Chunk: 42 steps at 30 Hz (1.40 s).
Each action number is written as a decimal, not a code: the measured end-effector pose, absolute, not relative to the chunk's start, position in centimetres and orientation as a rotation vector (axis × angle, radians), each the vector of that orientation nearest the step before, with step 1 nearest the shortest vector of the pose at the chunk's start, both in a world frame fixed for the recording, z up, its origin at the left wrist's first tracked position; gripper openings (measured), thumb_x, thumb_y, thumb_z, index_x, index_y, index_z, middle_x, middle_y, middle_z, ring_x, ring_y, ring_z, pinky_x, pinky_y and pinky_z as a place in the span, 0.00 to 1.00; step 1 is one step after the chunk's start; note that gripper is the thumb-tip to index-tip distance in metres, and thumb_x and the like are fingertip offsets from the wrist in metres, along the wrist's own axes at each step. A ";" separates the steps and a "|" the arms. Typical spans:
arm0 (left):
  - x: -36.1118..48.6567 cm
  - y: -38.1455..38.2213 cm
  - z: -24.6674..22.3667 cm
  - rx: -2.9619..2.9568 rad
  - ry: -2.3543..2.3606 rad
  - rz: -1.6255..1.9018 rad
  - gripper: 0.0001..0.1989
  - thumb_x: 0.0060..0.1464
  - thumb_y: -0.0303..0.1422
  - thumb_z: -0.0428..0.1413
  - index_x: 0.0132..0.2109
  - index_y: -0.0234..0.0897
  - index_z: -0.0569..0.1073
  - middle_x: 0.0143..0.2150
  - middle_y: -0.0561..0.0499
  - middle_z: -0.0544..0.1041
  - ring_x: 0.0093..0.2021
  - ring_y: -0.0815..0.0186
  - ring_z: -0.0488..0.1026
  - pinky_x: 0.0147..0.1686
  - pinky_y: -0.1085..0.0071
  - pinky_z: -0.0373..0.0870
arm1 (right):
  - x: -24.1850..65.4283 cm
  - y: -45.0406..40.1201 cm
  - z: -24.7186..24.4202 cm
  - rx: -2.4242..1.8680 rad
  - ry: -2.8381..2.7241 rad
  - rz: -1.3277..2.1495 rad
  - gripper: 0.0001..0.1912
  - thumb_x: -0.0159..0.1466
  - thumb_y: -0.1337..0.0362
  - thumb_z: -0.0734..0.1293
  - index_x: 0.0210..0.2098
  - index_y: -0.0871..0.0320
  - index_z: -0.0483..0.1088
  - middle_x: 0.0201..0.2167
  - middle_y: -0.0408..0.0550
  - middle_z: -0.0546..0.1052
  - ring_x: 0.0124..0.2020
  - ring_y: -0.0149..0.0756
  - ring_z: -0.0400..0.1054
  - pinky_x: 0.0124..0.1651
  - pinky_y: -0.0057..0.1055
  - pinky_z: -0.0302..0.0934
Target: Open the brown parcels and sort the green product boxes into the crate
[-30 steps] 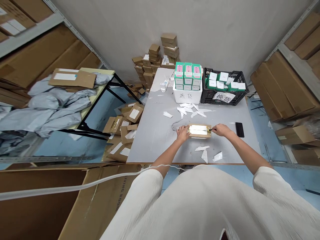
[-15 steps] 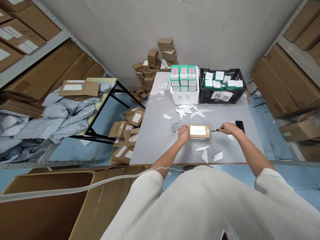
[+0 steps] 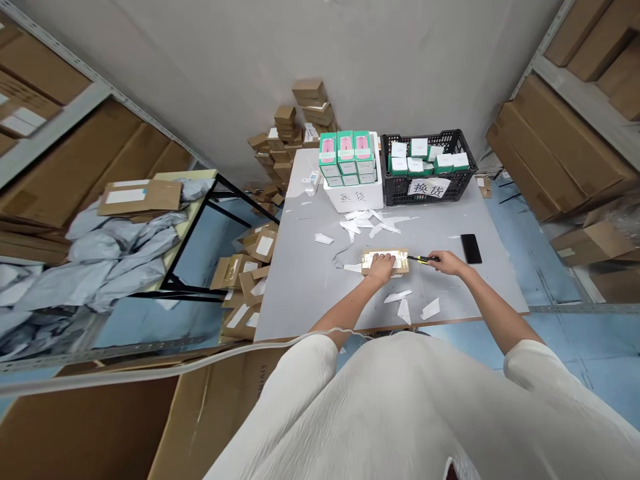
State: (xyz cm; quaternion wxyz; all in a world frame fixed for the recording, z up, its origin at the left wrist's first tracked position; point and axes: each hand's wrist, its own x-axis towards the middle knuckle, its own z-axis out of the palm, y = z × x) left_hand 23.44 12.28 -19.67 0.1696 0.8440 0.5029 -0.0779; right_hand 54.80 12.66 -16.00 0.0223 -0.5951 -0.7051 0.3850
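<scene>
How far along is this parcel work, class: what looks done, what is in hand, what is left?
Done-looking: white paper scraps lie on the grey table, and boxes stand in the white bin and black crate. In hand: the left hand presses a taped kraft mailer while the right hand holds a small yellow-handled tool at its edge. Left: stacked kraft mailers by the wall, though their state cannot be told.

- The one camera is worn on the person's head and looks from above their body.
- It faces forward and down, past the white top [image 3: 380, 407] to the grey table [image 3: 300, 280].
- It is near the left hand [image 3: 381, 268] and right hand [image 3: 447, 263], and far from the wall [image 3: 300, 53].
- The metal shelves [image 3: 53, 120] come in at the left and right edges.
</scene>
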 end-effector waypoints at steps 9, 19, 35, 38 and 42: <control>23.4 11.3 -19.8 2.447 1.467 -0.262 0.25 0.63 0.32 0.64 0.64 0.41 0.68 0.63 0.40 0.72 0.61 0.49 0.76 0.78 0.46 0.45 | 53.4 15.4 -16.5 -1.848 -2.544 0.855 0.19 0.75 0.56 0.62 0.58 0.50 0.81 0.49 0.52 0.85 0.48 0.48 0.76 0.43 0.34 0.61; 23.3 10.9 -19.8 2.463 1.490 -0.252 0.25 0.64 0.32 0.64 0.65 0.45 0.67 0.63 0.42 0.72 0.61 0.51 0.76 0.78 0.45 0.48 | 51.5 16.1 -16.9 -1.824 -2.611 0.942 0.20 0.75 0.58 0.61 0.56 0.50 0.81 0.51 0.54 0.84 0.49 0.50 0.76 0.48 0.37 0.63; 23.4 10.9 -19.5 2.436 1.508 -0.257 0.25 0.65 0.34 0.64 0.65 0.47 0.67 0.62 0.44 0.73 0.57 0.52 0.78 0.77 0.44 0.48 | 53.0 13.5 -19.0 -1.801 -2.264 1.342 0.18 0.73 0.50 0.64 0.48 0.53 0.80 0.37 0.47 0.82 0.35 0.39 0.72 0.38 0.30 0.64; 23.2 10.7 -19.4 2.425 1.491 -0.232 0.24 0.65 0.34 0.64 0.65 0.47 0.67 0.62 0.43 0.73 0.58 0.51 0.78 0.77 0.44 0.48 | 53.5 12.8 -18.9 -1.774 -2.185 1.505 0.18 0.72 0.48 0.64 0.43 0.53 0.79 0.32 0.45 0.80 0.31 0.36 0.71 0.33 0.29 0.63; 23.3 10.7 -19.4 2.419 1.487 -0.221 0.25 0.65 0.33 0.64 0.65 0.47 0.68 0.62 0.43 0.72 0.58 0.51 0.78 0.77 0.43 0.47 | 53.2 12.3 -18.8 -1.775 -2.169 1.397 0.18 0.72 0.49 0.64 0.42 0.54 0.78 0.31 0.44 0.79 0.32 0.37 0.71 0.35 0.29 0.64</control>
